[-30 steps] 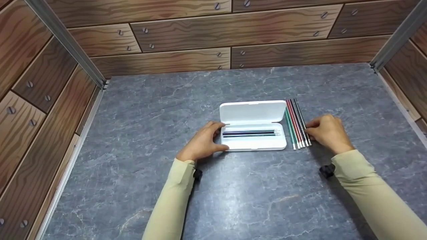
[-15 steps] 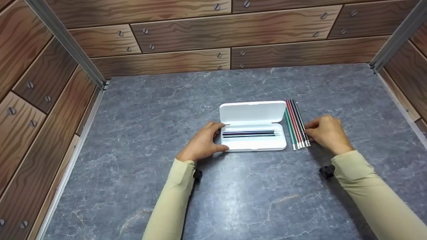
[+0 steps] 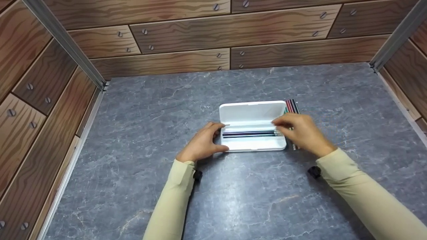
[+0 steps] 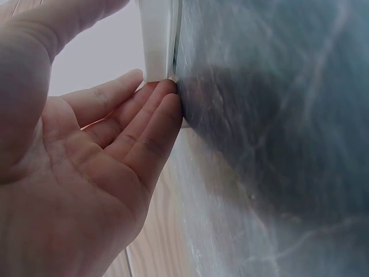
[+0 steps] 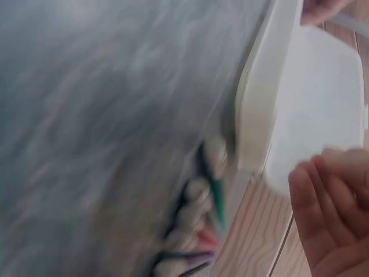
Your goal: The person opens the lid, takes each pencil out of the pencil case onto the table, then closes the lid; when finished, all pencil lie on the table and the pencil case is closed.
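A white pencil case (image 3: 253, 146) lies with its lid (image 3: 253, 112) raised, and dark blue pencils (image 3: 248, 134) lie lengthwise inside. My left hand (image 3: 203, 141) grips its left end, thumb at the front corner and fingers at the back. In the left wrist view, fingertips (image 4: 167, 86) meet the case's edge. My right hand (image 3: 302, 133) hovers at the case's right end, fingers bent and apart from the thumb, close to the eraser ends; no pencil shows in it. It partly hides a row of green, red and black pencils (image 3: 292, 106) right of the case.
The case and pencils rest on a grey marbled tabletop (image 3: 160, 110). Wood-patterned panels (image 3: 180, 40) wall the back and sides, with metal posts (image 3: 66, 43) at the corners. A dark wrist device (image 3: 314, 172) sits at the right sleeve.
My right hand has moved left from the outermost black pencil to the case's right end. That pencil first shifted slightly left toward the row. The left hand stays put.
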Demonstrator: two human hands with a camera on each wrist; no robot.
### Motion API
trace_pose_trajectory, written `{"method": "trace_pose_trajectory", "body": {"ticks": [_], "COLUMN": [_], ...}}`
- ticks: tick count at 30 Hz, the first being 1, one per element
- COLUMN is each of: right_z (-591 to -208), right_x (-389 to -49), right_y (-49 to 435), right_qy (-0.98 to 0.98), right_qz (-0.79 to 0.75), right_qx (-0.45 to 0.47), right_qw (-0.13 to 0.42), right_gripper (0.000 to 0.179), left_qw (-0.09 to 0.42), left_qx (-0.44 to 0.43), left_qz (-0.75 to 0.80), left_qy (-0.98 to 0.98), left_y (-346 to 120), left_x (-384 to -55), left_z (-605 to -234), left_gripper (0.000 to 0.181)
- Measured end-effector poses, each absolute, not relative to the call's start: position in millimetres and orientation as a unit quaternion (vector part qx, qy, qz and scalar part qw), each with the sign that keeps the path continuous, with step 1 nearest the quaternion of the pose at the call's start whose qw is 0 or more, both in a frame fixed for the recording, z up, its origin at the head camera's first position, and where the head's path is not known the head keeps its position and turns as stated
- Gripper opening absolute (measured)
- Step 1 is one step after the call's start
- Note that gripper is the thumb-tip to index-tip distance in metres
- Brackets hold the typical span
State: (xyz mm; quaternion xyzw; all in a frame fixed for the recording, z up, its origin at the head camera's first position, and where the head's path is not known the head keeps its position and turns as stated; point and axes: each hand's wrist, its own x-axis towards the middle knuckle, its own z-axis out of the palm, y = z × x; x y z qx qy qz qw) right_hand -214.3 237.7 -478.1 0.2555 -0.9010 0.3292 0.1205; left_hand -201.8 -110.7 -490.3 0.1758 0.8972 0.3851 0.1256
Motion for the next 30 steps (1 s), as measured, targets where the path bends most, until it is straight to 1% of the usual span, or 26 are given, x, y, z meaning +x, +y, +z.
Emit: {"method": "trace_pose_trajectory", "body": {"ticks": [3,7,12,21,30], "right_z": [-480.4,-482.5,-482.3,-480.7,-485.9], "right_x": [-216.8,-218.5,-221.2,-223.6,-222.7], "right_y": [225.8,216.9,211.7,208.4,209.9], "right_qy": [-0.901,-0.91,-0.912,-0.917,-0.913], "right_qz": [0.272,0.195,0.156,0.157,0.179], "right_qx": [0.323,0.357,0.37,0.36,0.356], "right_qw": [0.099,0.083,0.079,0.066,0.089], "right_gripper": [0.021,0.018,0.014,0.009,0.011], "left_qw": [0.119,0.117,0.12,0.123,0.118], "left_qx": [0.177,0.177,0.175,0.175,0.177], "left_qz": [0.389,0.39,0.386,0.38,0.381], "left_qy": [0.896,0.896,0.898,0.9,0.9], "left_y": [-111.1,-110.5,-110.0,-111.7,-110.5], "left_x": [-200.6,-199.5,-200.1,-201.5,-201.4], "left_z": [-491.6,-492.0,-490.2,-487.8,-490.1], "left_gripper": [0.08,0.08,0.081,0.08,0.08]}}
